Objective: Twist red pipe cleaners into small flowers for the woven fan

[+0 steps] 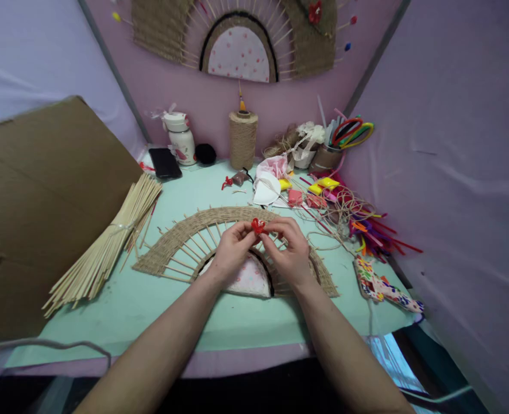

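Observation:
Between my two hands is a small red flower point(258, 225), pinched by the fingertips from both sides. My left hand point(234, 248) grips its left side with thumb and forefinger. On the other side, my right hand point(289, 248) closes on the right edge. Both hands are above a woven fan point(159, 250) of twine and thin sticks, lying flat on the table. The fan has a white, pink-spotted half-round centre point(250, 279) edged in black, partly hidden by my hands and wrists.
A bundle of thin sticks point(103, 247) lies left, beside a cardboard sheet point(51, 190). Behind stand a twine spool point(243, 141), a white bottle point(180, 141) and a phone point(165, 163). Pipe cleaners point(379, 233) and a patterned glue gun point(384, 284) lie right. A similar fan point(159, 34) hangs on the wall.

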Demonstrator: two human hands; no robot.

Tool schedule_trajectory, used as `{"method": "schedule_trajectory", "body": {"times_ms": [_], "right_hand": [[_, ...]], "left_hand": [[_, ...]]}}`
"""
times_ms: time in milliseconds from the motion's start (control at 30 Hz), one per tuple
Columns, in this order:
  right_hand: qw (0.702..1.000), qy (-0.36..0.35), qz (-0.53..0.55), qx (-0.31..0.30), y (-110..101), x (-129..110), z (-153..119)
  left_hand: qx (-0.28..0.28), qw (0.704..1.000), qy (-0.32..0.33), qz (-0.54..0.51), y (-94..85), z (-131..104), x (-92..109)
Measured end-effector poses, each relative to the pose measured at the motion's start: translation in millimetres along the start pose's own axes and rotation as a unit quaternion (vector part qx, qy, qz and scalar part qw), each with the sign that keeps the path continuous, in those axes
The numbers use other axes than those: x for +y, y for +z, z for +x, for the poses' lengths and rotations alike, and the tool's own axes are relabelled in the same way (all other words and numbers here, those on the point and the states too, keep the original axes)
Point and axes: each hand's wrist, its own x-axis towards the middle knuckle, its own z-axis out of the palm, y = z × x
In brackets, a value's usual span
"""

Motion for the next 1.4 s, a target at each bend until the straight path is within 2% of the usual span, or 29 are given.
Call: {"method": "schedule_trajectory", "body": {"times_ms": [167, 300, 600, 667, 733, 900, 1000, 1100, 1200, 1300, 1400], "right_hand": [[0.998, -0.055, -0.019, 0.009, 1.2, 5.6, -1.7], [0.995, -0.091, -0.049, 0.002, -0.7, 9.9, -1.1], [0.979, -0.142, -0.126, -0.081, -12.1, 17.7, 2.3], [0.978, -0.147, -0.123, -0.081, -12.6, 18.7, 2.5], [0.981, -0.151, -0.111, -0.059, -12.3, 18.7, 2.7], [0.985, -0.151, -0.077, 0.037, -10.2, 17.9, 2.3], [0.988, -0.141, -0.05, 0.048, -7.5, 17.6, 0.0], [0.994, -0.101, 0.002, 0.049, -4.1, 14.3, -2.1], [0.996, 0.018, 0.082, 0.033, -2.1, 7.6, -1.6], [0.974, 0.156, 0.164, -0.012, -1.8, 1.4, 1.2], [0.948, 0.23, 0.217, -0.02, -1.3, -0.9, 3.4]], "left_hand": [[-0.001, 0.999, 0.029, 0.025, 2.4, -2.0, -0.3], [-0.006, 0.998, 0.027, 0.052, 1.1, -2.2, 1.7], [-0.049, 0.992, 0.0, 0.114, 0.7, -3.2, 7.5], [-0.054, 0.992, 0.003, 0.112, -0.1, -2.1, 5.5], [-0.037, 0.995, 0.016, 0.096, -1.4, -0.2, 3.0], [0.064, 0.993, 0.09, 0.048, -6.2, 4.1, 0.8], [0.087, 0.986, 0.134, 0.056, -7.3, 2.6, 2.8], [0.083, 0.976, 0.175, 0.104, -7.7, -0.6, 3.0], [0.073, 0.952, 0.239, 0.175, -9.4, -2.4, 0.5], [0.065, 0.926, 0.287, 0.237, -10.9, -2.7, -2.0], [0.063, 0.914, 0.299, 0.268, -10.0, -3.3, -2.4]]}}
